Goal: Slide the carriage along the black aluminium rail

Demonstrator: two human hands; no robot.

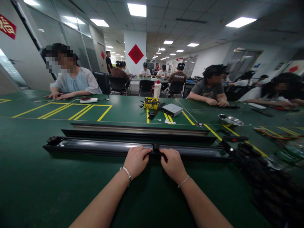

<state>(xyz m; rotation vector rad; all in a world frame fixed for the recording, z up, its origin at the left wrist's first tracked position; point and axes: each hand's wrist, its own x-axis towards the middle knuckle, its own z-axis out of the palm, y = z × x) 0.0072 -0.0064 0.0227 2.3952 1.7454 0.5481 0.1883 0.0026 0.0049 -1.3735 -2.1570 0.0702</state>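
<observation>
A long black channel-shaped profile (99,146) lies crosswise on the green table in front of me, its trough facing up. A small black block (156,146) sits in the trough near its middle. My left hand (137,162) is closed on the profile's near edge just left of the block, its thumb pointing at it. To the right of the block, my right hand (174,164) is also closed on the near edge, index finger close to the block. Part of the fingers is hidden behind each hand. Another black piece (53,140) sits at the profile's left end.
Two more long profiles (140,129) lie just behind. A heap of black parts (273,186), a plastic bottle (288,155) and a metal bowl (230,120) are at right. Farther back are a grey box (172,110) and a yellow box with cables (151,103). Co-workers sit across the table.
</observation>
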